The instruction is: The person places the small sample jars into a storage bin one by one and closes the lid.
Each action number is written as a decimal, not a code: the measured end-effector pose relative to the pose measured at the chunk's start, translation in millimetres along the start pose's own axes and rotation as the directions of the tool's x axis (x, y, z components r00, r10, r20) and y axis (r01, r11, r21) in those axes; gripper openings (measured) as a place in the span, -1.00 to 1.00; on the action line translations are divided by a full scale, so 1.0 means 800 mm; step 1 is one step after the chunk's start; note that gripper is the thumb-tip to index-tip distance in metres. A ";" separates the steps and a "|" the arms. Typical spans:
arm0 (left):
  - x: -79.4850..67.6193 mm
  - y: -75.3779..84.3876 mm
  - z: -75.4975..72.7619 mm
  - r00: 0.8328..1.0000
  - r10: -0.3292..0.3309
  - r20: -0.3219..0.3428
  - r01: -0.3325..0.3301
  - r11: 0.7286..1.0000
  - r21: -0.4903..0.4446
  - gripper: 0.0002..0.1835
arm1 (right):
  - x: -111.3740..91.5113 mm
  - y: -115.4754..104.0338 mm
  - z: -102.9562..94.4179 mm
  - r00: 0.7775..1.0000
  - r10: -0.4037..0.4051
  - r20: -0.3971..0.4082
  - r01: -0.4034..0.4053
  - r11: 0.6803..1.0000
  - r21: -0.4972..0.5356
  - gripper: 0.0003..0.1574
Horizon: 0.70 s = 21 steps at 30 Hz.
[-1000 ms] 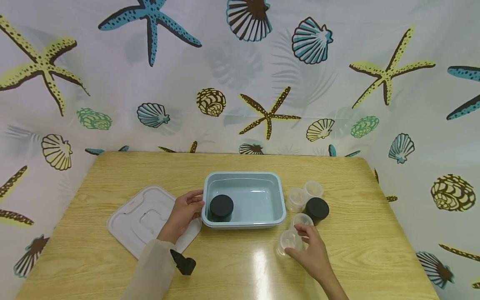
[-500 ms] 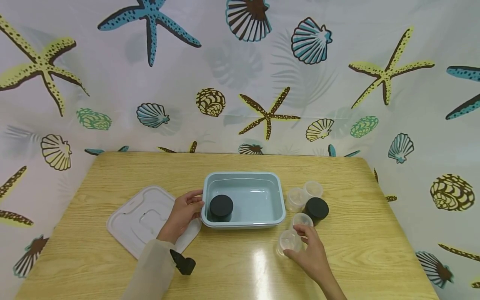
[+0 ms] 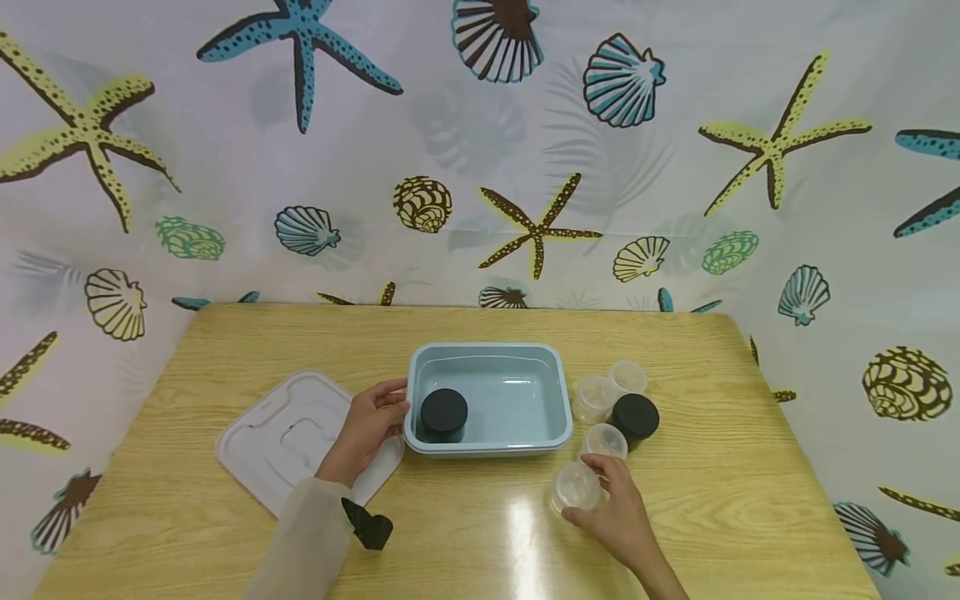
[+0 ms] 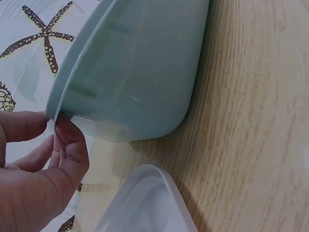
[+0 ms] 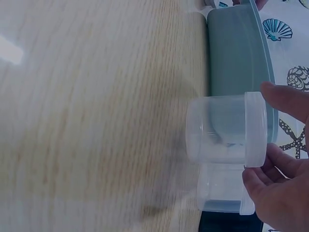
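Observation:
A light blue plastic bin (image 3: 510,400) stands mid-table with a black-lidded jar (image 3: 443,412) inside its left end. My left hand (image 3: 369,427) pinches the bin's left rim between thumb and fingers, as the left wrist view shows (image 4: 53,164). To the bin's right front, my right hand (image 3: 618,508) holds a clear round plastic jar (image 3: 576,489) by its translucent lid. In the right wrist view, thumb and fingertips sit on either side of that lid (image 5: 256,129). Another clear jar (image 3: 604,442) stands right behind the held one.
Two more clear jars (image 3: 594,393) and a black-lidded jar (image 3: 634,417) stand right of the bin. A white lid (image 3: 262,450) lies on the wooden table (image 3: 720,467) at left, partly under my left forearm. A patterned curtain (image 3: 360,150) hangs behind the table.
My right hand has shifted slightly left and closed around the front clear jar, which has moved a little with it. The left hand and bin stay put.

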<state>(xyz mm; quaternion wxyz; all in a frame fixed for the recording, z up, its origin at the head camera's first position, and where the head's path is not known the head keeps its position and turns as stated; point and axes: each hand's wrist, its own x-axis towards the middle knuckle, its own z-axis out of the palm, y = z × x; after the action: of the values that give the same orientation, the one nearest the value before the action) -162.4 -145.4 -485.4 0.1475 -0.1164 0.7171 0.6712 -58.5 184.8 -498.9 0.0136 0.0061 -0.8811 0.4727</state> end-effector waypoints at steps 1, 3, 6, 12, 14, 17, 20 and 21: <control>0.000 0.000 0.000 1.000 0.002 -0.001 -0.002 1.000 0.001 -0.50 | 0.000 0.000 0.000 1.000 -0.004 0.000 0.004 1.000 0.001 -0.17; 0.001 -0.001 0.000 1.000 0.002 -0.002 -0.002 1.000 0.000 -0.50 | 0.000 0.000 0.000 1.000 -0.010 0.000 0.010 1.000 0.004 -0.15; 0.001 -0.001 0.000 1.000 -0.001 -0.003 0.001 1.000 -0.002 -0.50 | 0.000 0.000 0.001 1.000 -0.019 0.002 0.019 1.000 0.005 -0.12; 0.002 -0.002 0.000 1.000 -0.009 -0.011 0.009 1.000 -0.003 -0.51 | -0.001 0.002 0.004 0.999 -0.048 -0.006 0.048 0.999 -0.006 -0.11; 0.002 -0.002 0.000 1.000 -0.007 -0.010 0.007 1.000 -0.002 -0.50 | -0.001 0.002 0.005 0.998 -0.056 -0.008 0.056 0.998 -0.007 -0.12; 0.003 -0.003 0.000 1.000 -0.010 -0.013 0.010 1.000 -0.004 -0.50 | -0.001 0.002 0.006 0.998 -0.062 -0.010 0.062 0.998 -0.002 -0.12; 0.003 -0.003 -0.001 1.000 -0.009 -0.011 0.009 1.000 0.000 -0.50 | -0.001 0.003 0.007 0.998 -0.058 -0.016 0.058 0.998 -0.003 -0.12; 0.003 -0.003 -0.001 1.000 -0.011 -0.014 0.011 1.000 -0.001 -0.50 | -0.001 0.003 0.007 0.998 -0.053 -0.018 0.053 0.999 -0.006 -0.12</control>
<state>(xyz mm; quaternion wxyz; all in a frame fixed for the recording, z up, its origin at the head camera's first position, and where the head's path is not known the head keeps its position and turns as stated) -163.5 -146.4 -488.5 0.1464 -0.1251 0.7172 0.6697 -57.6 181.2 -504.3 0.0341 0.0253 -0.8817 0.4699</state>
